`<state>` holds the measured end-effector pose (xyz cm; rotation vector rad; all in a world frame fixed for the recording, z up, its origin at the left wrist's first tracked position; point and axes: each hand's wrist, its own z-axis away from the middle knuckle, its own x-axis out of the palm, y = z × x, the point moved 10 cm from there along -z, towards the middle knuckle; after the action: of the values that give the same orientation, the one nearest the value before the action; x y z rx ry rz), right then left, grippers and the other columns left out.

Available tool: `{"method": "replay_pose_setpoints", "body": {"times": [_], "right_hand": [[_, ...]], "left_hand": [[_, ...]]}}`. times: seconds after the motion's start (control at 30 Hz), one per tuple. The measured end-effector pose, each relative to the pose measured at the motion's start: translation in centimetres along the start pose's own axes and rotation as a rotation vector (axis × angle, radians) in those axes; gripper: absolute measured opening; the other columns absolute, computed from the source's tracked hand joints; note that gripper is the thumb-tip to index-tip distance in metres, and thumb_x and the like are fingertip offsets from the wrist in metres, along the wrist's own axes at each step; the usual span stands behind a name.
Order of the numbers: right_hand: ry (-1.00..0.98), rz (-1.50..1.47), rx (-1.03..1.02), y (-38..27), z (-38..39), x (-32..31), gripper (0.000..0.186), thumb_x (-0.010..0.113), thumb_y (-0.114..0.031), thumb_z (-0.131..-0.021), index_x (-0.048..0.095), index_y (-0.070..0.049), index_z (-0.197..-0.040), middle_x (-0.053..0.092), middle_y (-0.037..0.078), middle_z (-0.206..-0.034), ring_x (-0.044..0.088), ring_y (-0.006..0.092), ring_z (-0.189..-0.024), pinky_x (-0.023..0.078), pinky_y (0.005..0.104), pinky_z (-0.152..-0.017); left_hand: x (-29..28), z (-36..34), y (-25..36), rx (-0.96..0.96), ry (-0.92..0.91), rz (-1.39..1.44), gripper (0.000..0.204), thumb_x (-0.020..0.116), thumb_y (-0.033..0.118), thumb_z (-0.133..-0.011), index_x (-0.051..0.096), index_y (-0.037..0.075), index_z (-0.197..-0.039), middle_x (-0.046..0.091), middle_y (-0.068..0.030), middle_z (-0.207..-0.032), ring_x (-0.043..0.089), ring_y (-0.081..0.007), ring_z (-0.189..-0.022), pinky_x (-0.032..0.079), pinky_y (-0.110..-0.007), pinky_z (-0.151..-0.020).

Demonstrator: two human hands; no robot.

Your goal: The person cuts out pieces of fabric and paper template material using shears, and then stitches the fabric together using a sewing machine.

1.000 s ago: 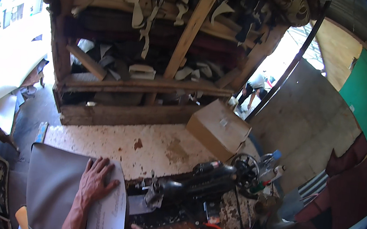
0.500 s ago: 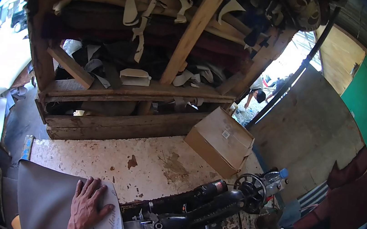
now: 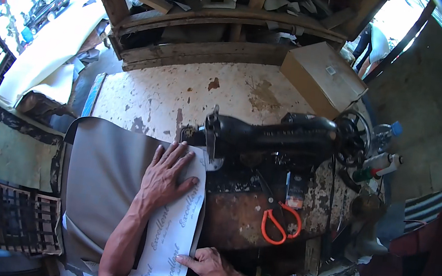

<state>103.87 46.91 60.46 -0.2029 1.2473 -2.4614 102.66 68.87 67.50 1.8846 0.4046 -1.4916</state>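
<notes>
A grey-brown sheet of leather-like material [image 3: 107, 163] drapes over the left end of the workbench. Along its right side a strip of printed white backing [image 3: 159, 257] shows. My left hand [image 3: 166, 175] lies flat across the grey face and the white strip, fingers stretched toward the sewing machine. My right hand [image 3: 210, 264] pinches the strip's right edge near my body, thumb on top and fingers underneath. Just beyond my left fingertips stands the black sewing machine [image 3: 270, 138], its needle end close to the sheet's far corner. Whether the sheet lies under the presser foot I cannot tell.
Orange-handled scissors [image 3: 279, 225] lie right of the sheet, beside a small dark box [image 3: 295, 190]. A cardboard box [image 3: 325, 76] sits behind the machine; bottles [image 3: 380, 166] stand near its handwheel [image 3: 353, 133]. A wooden shelf [image 3: 204, 50] borders the bench's far side. Another person [image 3: 376, 44] is outside.
My view has tilted down toward the bench. My right hand, out of view before, now grips the white strip's edge. My left hand still rests flat on the sheet.
</notes>
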Motion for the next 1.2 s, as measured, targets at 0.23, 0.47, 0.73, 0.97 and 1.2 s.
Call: {"method": "replay_pose_setpoints", "body": {"times": [0.23, 0.47, 0.73, 0.97, 1.2], "right_hand": [[0.131, -0.143, -0.059, 2.7, 5.3, -0.4, 0.064, 0.072, -0.052, -0.093, 0.067, 0.005, -0.067, 0.053, 0.009, -0.052, 0.045, 0.0079, -0.054, 0.041, 0.0350, -0.051], [0.212, -0.138, -0.179, 1.1, 5.2, -2.4, 0.049, 0.070, -0.047, -0.095, 0.075, 0.001, -0.084, 0.067, 0.018, -0.066, 0.065, 0.0192, -0.058, 0.049, 0.0383, -0.059], [0.632, 0.373, -0.394, -5.2, 6.3, -11.4, 0.027, 0.071, -0.034, -0.094, 0.072, -0.007, -0.090, 0.071, 0.018, -0.083, 0.071, 0.0360, -0.076, 0.055, 0.0432, -0.067], [1.140, 0.739, -0.460, -11.9, 0.1, -19.4, 0.021, 0.069, -0.023, -0.092, 0.070, -0.009, -0.109, 0.068, 0.012, -0.097, 0.069, 0.0368, -0.083, 0.056, 0.0461, -0.072], [1.157, 0.779, -0.518, -10.7, -1.8, -19.5, 0.015, 0.068, -0.022, -0.092, 0.070, -0.011, -0.101, 0.065, 0.012, -0.093, 0.068, 0.0365, -0.083, 0.055, 0.0456, -0.071]], "left_hand": [[1.1, 1.7, 5.2, 0.048, 0.010, 0.017, 0.067, 0.065, 0.047, -0.092, 0.052, 0.012, -0.147, 0.041, -0.0118, -0.160, 0.031, -0.0345, -0.151, 0.018, -0.052, -0.126], [1.1, 0.8, 5.1, 0.055, 0.031, -0.002, 0.067, 0.064, 0.049, -0.092, 0.052, 0.012, -0.147, 0.041, -0.0126, -0.160, 0.031, -0.0342, -0.151, 0.019, -0.052, -0.125], [1.3, 1.1, 4.2, 0.037, 0.020, -0.021, 0.068, 0.060, 0.053, -0.095, 0.049, 0.014, -0.150, 0.039, -0.0121, -0.161, 0.029, -0.0327, -0.153, 0.018, -0.052, -0.126], [1.4, 1.2, 4.2, 0.057, 0.018, -0.012, 0.069, 0.061, 0.051, -0.094, 0.048, 0.013, -0.150, 0.038, -0.0137, -0.161, 0.029, -0.0348, -0.152, 0.018, -0.052, -0.125], [1.4, 1.2, 3.7, 0.034, 0.019, -0.001, 0.070, 0.059, 0.055, -0.095, 0.050, 0.013, -0.150, 0.038, -0.0116, -0.162, 0.028, -0.0313, -0.153, 0.018, -0.051, -0.126]]}}
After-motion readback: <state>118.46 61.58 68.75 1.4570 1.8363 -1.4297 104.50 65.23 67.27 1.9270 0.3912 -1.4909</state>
